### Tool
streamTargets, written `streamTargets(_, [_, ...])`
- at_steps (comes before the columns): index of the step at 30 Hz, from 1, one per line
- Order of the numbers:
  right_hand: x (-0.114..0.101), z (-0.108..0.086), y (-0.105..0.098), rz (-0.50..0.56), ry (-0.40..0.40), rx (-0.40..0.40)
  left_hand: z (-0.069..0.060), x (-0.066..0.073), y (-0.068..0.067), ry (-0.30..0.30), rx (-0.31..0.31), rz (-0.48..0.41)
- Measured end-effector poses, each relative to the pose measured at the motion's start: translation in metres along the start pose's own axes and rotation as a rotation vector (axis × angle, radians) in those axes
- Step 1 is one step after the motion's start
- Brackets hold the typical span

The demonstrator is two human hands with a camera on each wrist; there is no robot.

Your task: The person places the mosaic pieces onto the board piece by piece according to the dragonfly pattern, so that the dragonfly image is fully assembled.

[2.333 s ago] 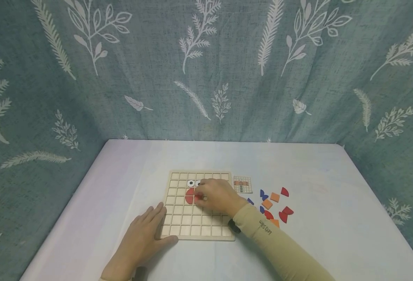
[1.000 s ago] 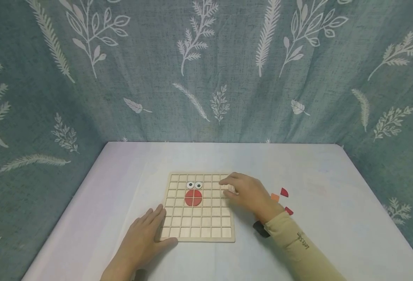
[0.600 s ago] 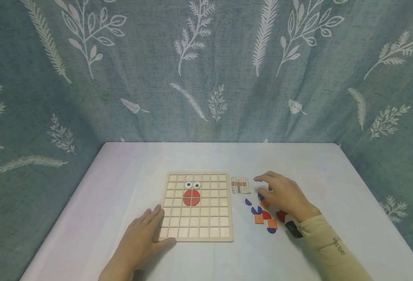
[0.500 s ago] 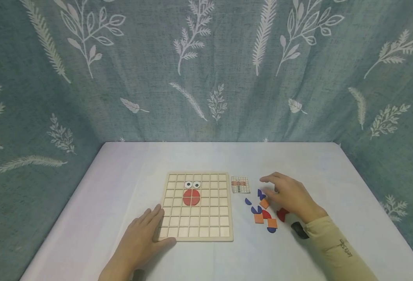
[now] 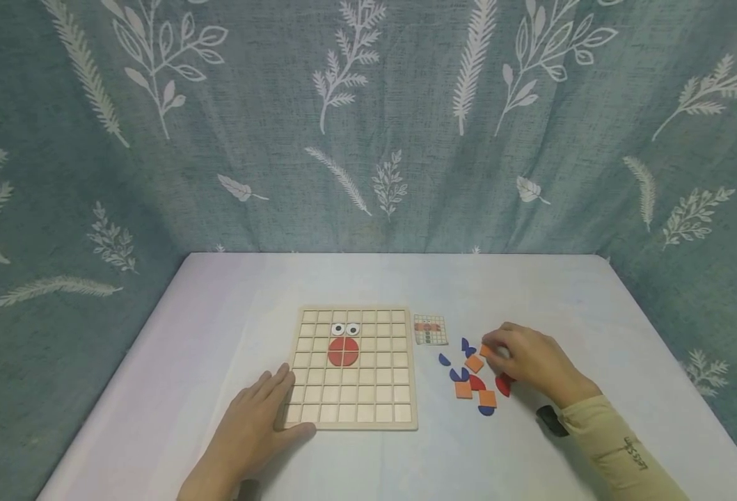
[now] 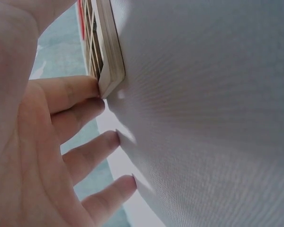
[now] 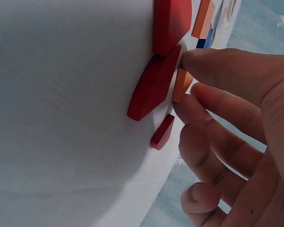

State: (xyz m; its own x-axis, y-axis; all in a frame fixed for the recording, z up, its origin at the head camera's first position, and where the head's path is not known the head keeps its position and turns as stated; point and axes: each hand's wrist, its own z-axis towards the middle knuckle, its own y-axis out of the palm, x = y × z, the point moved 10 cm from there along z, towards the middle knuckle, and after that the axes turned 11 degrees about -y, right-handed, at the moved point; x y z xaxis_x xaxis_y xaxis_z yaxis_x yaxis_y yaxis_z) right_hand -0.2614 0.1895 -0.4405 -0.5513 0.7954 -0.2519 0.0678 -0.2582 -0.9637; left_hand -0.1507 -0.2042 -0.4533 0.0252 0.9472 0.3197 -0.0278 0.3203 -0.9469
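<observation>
A wooden grid board [image 5: 368, 394] lies on the table, with two eye tiles [image 5: 346, 329] above a red disc of quarter-circle pieces [image 5: 343, 351]. My left hand [image 5: 252, 424] rests at the board's lower left corner, fingers spread and thumb along the front edge; in the left wrist view fingertips [image 6: 97, 90] touch the board's side [image 6: 111, 56]. Among the loose pieces right of the board, my right hand [image 5: 531, 362] pinches an orange square tile [image 5: 486, 351] between thumb and fingers. The right wrist view shows that orange tile [image 7: 181, 85] beside red quarter-circles [image 7: 154, 87].
A small pattern card [image 5: 430, 330] lies right of the board. Nearby are several blue pieces [image 5: 445, 360], more orange squares [image 5: 487, 398] and red quarter-circles [image 5: 477, 383]. A leaf-patterned curtain [image 5: 368, 125] hangs behind the table's far edge.
My right hand has left a red quarter piece on the board, completing the disc. It has moved right to the loose pieces and taken hold of an orange square tile. My left hand has stayed put.
</observation>
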Motion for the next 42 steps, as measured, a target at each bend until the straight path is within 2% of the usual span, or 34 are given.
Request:
streamTargets(7, [0.001,0.001,0.001,-0.003,0.029,-0.029,0.000,0.000,0.001,0.005,0.002,0.005])
streamTargets(12, [-0.002,0.006,-0.001,-0.009,0.020,-0.037,-0.001,0.000,0.000,0.007,0.012,0.005])
streamTargets(16, [-0.009,0.011,-0.012,-0.019,-0.014,0.034,-0.001,-0.001,-0.001,0.009,0.017,0.000])
streamTargets(20, [-0.024,0.017,-0.027,-0.042,-0.090,0.172,-0.001,-0.001,0.000,0.011,0.019,-0.005])
streamTargets(24, [-0.049,0.026,-0.041,-0.051,-0.220,0.324,-0.001,-0.001,0.001,0.011,0.015,-0.005])
streamTargets(29, [-0.079,0.041,-0.051,-0.011,-0.373,0.454,-0.001,-0.001,0.000,0.008,0.008,0.003])
streamTargets(34, [-0.099,0.063,-0.052,0.057,-0.447,0.493,0.000,0.000,-0.001,0.003,0.012,0.005])
streamTargets(42, [-0.122,0.087,-0.036,0.091,-0.472,0.459,0.001,0.000,0.004,-0.003,-0.014,0.008])
